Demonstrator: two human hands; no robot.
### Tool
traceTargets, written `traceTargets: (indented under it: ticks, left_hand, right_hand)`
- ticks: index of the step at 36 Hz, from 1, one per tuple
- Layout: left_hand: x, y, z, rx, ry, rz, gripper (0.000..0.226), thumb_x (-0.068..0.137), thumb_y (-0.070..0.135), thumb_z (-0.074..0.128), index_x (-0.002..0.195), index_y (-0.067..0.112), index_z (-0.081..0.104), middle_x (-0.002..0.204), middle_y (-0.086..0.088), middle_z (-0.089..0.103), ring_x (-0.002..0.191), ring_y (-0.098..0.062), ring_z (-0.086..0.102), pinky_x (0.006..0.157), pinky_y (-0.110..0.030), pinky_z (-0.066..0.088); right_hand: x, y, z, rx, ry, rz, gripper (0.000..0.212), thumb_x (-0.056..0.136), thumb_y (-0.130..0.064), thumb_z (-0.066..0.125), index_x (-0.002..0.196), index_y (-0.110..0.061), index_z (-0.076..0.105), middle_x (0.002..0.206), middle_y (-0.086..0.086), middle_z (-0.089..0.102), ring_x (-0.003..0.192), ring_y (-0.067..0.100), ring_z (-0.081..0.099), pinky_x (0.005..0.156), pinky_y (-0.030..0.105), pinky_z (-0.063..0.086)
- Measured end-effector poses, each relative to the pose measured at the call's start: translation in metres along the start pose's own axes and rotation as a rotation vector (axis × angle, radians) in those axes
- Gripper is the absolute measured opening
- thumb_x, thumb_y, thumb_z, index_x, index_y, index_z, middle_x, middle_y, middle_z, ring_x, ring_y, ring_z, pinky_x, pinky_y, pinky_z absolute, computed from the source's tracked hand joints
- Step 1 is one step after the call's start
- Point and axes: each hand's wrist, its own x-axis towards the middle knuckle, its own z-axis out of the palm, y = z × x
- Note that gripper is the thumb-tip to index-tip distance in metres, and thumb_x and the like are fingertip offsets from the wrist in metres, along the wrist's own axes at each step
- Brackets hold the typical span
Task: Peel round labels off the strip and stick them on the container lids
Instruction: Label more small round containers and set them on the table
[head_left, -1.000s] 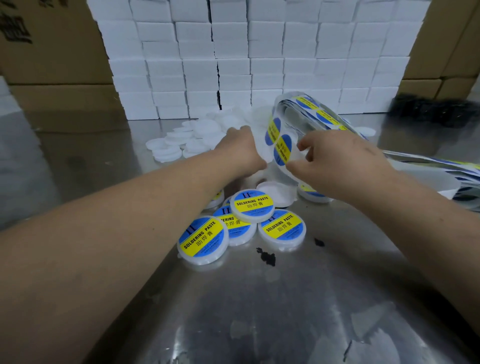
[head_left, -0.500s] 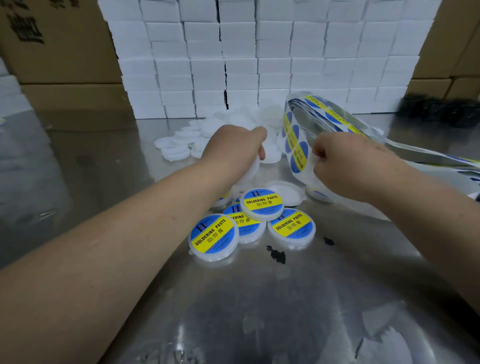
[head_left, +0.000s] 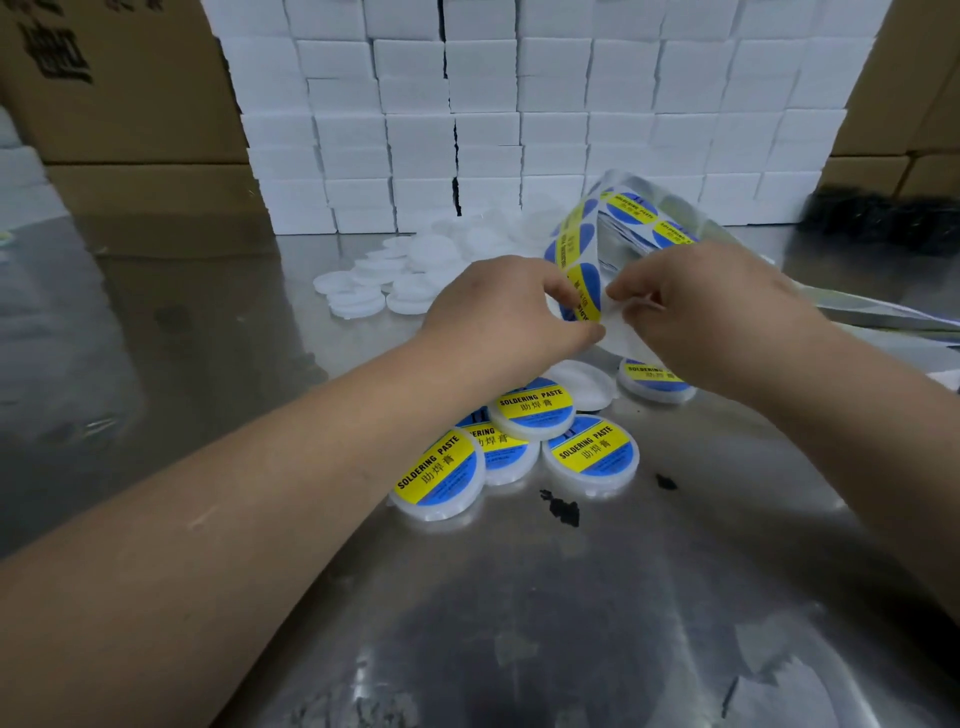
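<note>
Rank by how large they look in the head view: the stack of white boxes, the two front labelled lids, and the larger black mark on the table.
1. stack of white boxes, by far the largest.
2. front-left labelled lid and front-right labelled lid: they look alike, so not ranked.
3. black mark, the smallest.

Left hand (head_left: 498, 317), stretched out toward 12 o'clock, pinches a label (head_left: 587, 296); right hand (head_left: 711, 317), at its 3 o'clock, pinches the strip (head_left: 618, 332).

Fingers (head_left: 560, 289) on the label strip (head_left: 628, 210)
</note>
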Motion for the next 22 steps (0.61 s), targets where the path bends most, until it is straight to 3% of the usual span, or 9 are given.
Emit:
traceTargets:
  ticks: [6,10,18,22]
  left_hand:
    - [-0.0011,0.0033,0.0011,0.141,0.047,0.054,0.028,0.065,0.058,0.067,0.077,0.034,0.059,0.068,0.016,0.043,0.063,0.003,0.039,0.051,-0.019,0.026]
    - [-0.0015,0.0044,0.0017,0.219,0.052,0.075,0.027,0.069,0.057,0.065,0.077,0.032,0.057,0.070,0.014,0.040,0.067,-0.008,0.040,0.051,-0.019,0.023]
    - [-0.0014,0.0016,-0.0025,0.203,0.029,0.059,0.026,0.073,0.055,0.064,0.080,0.031,0.061,0.083,0.010,0.048,0.079,-0.010,0.043,0.054,-0.015,0.024]
    - [-0.0021,0.0013,-0.0006,0.202,0.020,0.044,0.027,0.075,0.057,0.062,0.089,0.033,0.062,0.088,0.012,0.047,0.082,-0.008,0.042,0.056,-0.024,0.027]
  right_hand:
    - [-0.0035,-0.0037,-0.0022,-0.040,0.038,-0.039,0.028,0.091,-0.021,0.048,0.108,-0.036,0.065,0.109,-0.002,0.065,0.102,0.022,0.056,0.070,0.026,0.031]
    - [-0.0044,-0.0045,-0.0035,-0.071,0.061,-0.086,0.027,0.091,-0.023,0.049,0.108,-0.034,0.066,0.106,0.001,0.066,0.100,0.024,0.056,0.073,0.029,0.032]
    - [-0.0034,-0.0030,-0.0036,-0.100,0.064,-0.082,0.026,0.092,-0.024,0.048,0.108,-0.034,0.065,0.104,0.001,0.065,0.097,0.024,0.055,0.070,0.027,0.029]
    - [-0.0024,-0.0033,-0.0014,-0.099,0.067,-0.072,0.030,0.093,-0.022,0.046,0.113,-0.036,0.063,0.108,-0.001,0.065,0.090,0.020,0.051,0.069,0.026,0.028]
